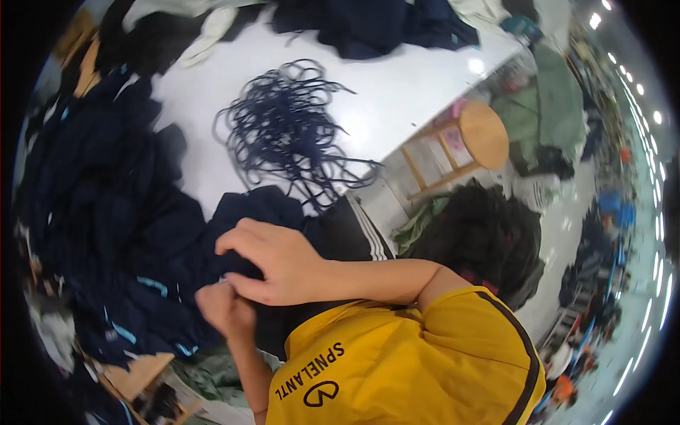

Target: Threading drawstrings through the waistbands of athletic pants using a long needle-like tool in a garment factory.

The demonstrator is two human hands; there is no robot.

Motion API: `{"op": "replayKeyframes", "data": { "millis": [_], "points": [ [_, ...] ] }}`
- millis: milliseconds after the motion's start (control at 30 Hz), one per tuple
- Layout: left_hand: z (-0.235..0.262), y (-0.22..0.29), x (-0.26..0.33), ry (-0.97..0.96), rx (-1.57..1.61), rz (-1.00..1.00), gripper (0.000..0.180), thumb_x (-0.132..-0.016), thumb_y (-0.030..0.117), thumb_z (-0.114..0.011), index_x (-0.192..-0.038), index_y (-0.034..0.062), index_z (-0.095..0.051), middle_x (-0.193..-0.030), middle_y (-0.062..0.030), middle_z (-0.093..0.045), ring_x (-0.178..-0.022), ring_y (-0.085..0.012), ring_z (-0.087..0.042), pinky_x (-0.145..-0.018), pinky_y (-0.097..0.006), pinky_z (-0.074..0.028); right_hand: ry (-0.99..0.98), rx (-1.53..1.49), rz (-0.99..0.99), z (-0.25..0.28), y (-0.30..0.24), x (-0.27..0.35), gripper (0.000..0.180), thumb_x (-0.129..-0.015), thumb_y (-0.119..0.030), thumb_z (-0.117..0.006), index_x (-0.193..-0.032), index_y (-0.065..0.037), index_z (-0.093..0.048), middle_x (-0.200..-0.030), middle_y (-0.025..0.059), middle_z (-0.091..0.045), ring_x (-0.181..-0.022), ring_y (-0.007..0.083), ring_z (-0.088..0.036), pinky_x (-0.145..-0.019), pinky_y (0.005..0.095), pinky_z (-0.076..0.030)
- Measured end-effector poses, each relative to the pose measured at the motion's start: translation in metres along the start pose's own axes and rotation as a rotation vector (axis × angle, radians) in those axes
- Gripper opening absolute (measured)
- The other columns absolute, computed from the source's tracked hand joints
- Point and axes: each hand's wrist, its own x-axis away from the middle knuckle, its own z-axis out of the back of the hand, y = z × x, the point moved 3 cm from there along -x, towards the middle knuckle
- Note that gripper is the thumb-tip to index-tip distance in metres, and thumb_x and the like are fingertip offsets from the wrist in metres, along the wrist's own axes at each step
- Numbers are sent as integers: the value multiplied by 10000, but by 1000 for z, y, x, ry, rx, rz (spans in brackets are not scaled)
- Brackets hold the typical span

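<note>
Nearer the wearer than the tangle of navy cord (283,120), the two hands come close together by a piece of navy cloth (258,207). Thumb and forefinger of the right hand (283,262) stand apart in a hooked curve; whether its grip has hold of the cloth cannot be told. The left hand (225,309), closer still to the wearer, has its fingers bent in by the right thumb, and its grip is too blurred to tell whether anything is pinched. A small pale bit shows between them.

The navy cloth lies just on the near side of the tangle, which is spread loosely on the white worktop (404,92). Left of the tangle sprawls a big heap of navy garments (106,191), with light blue strips (124,333) showing at its near part. Beyond the tangle lies more dark cloth (361,28). To its right, off the worktop, is a round-topped wooden stool (485,134); on the near side of that, a blackish heap of fabric (474,241); farther right, green cloth (556,99).
</note>
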Motion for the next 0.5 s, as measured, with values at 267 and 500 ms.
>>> {"op": "replayKeyframes", "data": {
  "millis": [267,500],
  "points": [
    [100,-70,-22,-132,-314,-287,161,-836,59,-603,-962,-37,-630,-720,-139,-594,-572,-280,-464,-590,-383,-339,0,-176,61,45,-17,-6,275,-725,-236,-725,-900,-113,-553,-642,51,-572,-570,262,-581,-484,340,-408],
    [118,-83,-54,88,-555,-233,157,-826,51,-632,-970,-3,-663,-807,-112,-647,-644,-263,-511,-693,-371,-388,-161,-33,52,34,-6,-30,346,-721,-272,-751,-969,-117,-566,-649,57,-553,-605,268,-571,-523,359,-423]
  ]
}}
